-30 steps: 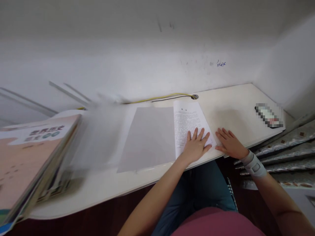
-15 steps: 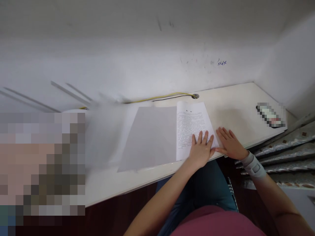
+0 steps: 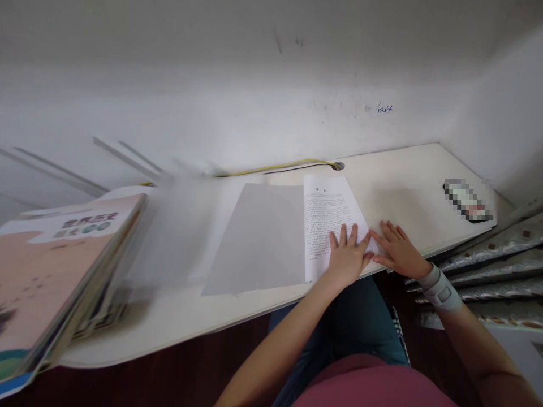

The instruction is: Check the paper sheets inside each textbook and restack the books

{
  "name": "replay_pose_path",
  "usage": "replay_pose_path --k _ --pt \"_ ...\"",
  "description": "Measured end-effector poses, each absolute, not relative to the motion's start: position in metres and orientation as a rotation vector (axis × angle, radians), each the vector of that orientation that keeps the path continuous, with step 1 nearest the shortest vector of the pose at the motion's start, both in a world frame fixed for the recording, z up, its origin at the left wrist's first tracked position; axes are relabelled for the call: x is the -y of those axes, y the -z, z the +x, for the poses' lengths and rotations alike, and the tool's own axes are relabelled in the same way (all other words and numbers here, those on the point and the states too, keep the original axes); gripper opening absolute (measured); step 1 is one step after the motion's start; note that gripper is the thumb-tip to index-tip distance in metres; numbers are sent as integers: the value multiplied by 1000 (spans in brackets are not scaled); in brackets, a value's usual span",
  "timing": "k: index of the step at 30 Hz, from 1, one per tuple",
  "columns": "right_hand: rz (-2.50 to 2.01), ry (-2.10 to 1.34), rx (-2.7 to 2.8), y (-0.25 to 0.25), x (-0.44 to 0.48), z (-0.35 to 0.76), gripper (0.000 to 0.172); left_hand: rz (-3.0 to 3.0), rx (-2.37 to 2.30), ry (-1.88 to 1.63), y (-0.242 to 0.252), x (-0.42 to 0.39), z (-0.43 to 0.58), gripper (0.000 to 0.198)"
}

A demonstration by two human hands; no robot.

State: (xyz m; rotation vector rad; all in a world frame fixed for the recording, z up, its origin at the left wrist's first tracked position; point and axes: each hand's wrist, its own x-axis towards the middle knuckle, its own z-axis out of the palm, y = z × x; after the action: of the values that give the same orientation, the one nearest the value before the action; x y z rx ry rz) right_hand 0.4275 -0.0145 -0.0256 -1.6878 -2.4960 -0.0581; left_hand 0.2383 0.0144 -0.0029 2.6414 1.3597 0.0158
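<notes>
A printed white page lies flat on the white desk, its left edge against a plain grey sheet. I cannot tell whether the two are bound together. My left hand rests palm down on the page's lower right part, fingers spread. Just right of it, my right hand is flat with stretched fingers, its fingertips at the page's right edge. A grey band is wrapped round the right wrist. Neither hand grasps anything.
At the left stands a stack of books with a pink cover on top. A phone-like device, partly masked, lies at the desk's right end. Yellow and black cables run along the wall to a round hole. Patterned curtain folds hang at the right.
My right hand's fingers have moved slightly left, onto the page's edge. The page's right edge has shifted a little to the left. My left hand stays nearly in place.
</notes>
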Motion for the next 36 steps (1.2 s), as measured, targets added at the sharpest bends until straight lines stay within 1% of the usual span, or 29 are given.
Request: replay_pose_path --k 3,6,9,13,15,18,21,24,26,31,36 --pt "-1680 47 2500 27 14 429 70 2680 -1273 -18 3 -7 238 59" --pt "-1691 49 2483 28 14 429 73 2682 -1239 -7 -1 -3 238 65" --pt "-1699 70 2475 28 14 427 68 2666 -1219 15 -7 -11 236 67" --pt "-1699 103 2475 29 14 426 61 2732 -995 16 -9 -31 235 60" --pt "-1701 111 2466 30 14 425 64 2741 -886 -5 -9 -38 237 60" --pt "-1701 65 2426 29 14 425 69 2691 -809 -70 -12 -43 235 65" --pt "-1747 69 2374 24 10 429 67 2710 -938 -77 -21 -48 224 74" --pt "-1862 163 2331 20 -1 437 65 2715 -1240 69 -26 -56 211 88" --pt "-1913 178 2325 21 -12 443 66 2687 -1293 177 -24 -60 206 93" --pt "-1922 94 2359 29 -28 447 70 2676 -1239 221 -11 -59 212 95" --pt "-1914 131 2347 31 -26 444 72 2677 -1179 195 -8 -57 214 95"
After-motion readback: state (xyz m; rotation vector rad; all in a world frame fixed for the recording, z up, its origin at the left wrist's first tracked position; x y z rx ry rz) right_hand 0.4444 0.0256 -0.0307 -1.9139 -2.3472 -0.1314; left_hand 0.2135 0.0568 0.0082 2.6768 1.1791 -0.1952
